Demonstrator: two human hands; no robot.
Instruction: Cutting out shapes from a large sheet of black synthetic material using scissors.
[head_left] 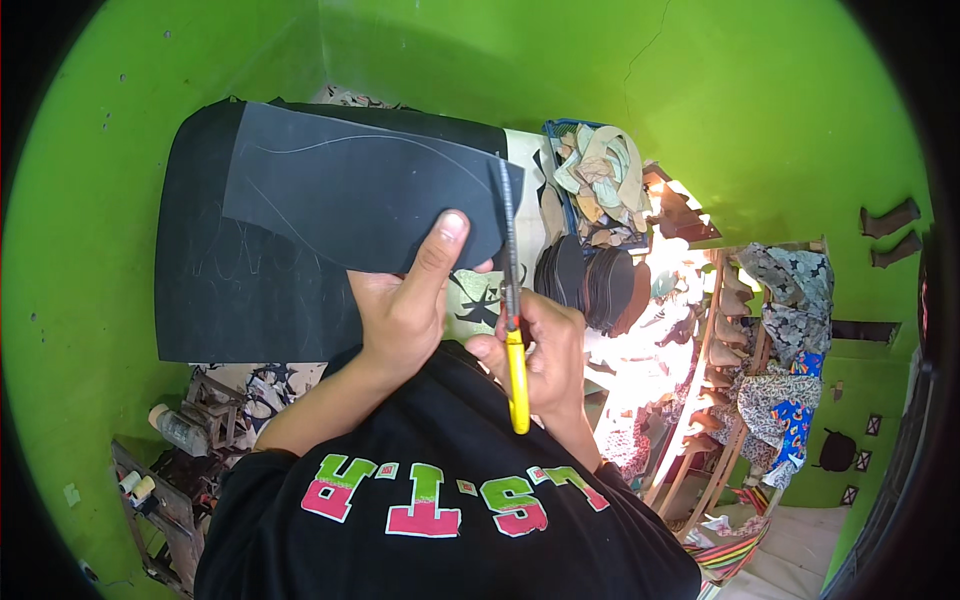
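My left hand [405, 310] grips the lower edge of a dark, stiff sheet [340, 180], thumb on top and fingers underneath. Pale curved lines are drawn across that sheet, and its lower right edge is rounded. In my right hand [548, 350] is a pair of scissors [516, 375] with yellow handles. Their blades point away from me and stand at the sheet's right end; whether they are parted cannot be made out. Beneath the held piece, a larger black sheet [260, 310] with faint drawn lines covers much of the work surface.
Right of the sheet, a blue basket [560, 200] holds pale and tan scraps [605, 170]. Stacks of dark sole-shaped pieces [608, 285] stand nearer. Farther right is a wooden rack [690, 390] with brown footwear shapes and draped cloths. Spools [138, 488] sit on a wooden frame at lower left.
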